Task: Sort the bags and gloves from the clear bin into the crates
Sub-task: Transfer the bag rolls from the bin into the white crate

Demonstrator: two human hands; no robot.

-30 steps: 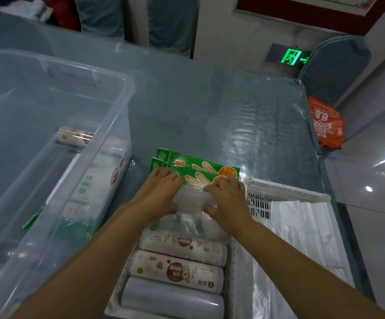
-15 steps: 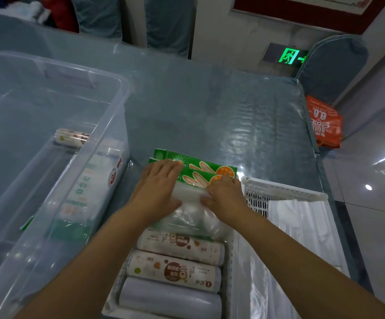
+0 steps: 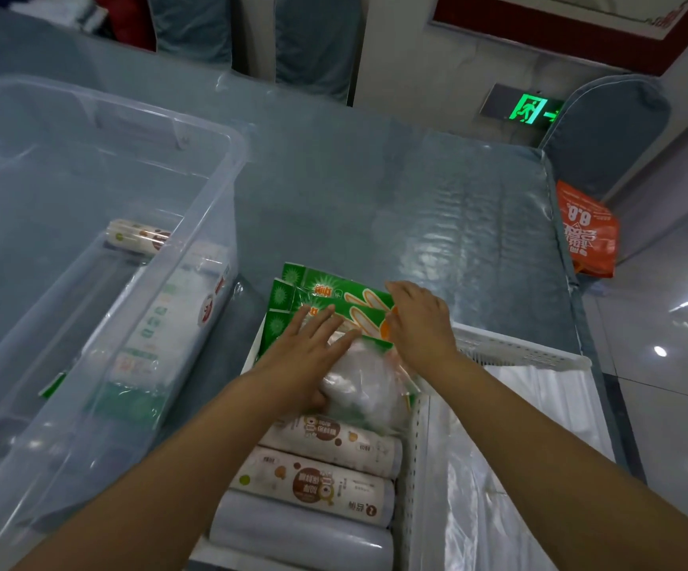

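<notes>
At frame centre, the left hand (image 3: 307, 344) lies flat, fingers spread, on a clear bag (image 3: 365, 389) in the crate (image 3: 519, 352). The right hand (image 3: 420, 319) pinches the green packs (image 3: 334, 296). The bin (image 3: 99, 249) sits left.

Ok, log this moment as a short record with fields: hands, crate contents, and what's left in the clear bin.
left hand: flat on clear bagged bundle
right hand: on green glove packs
white crate: glove packs at far end, bundle, then bag rolls
clear bin: one roll, flat packs against near wall
</notes>
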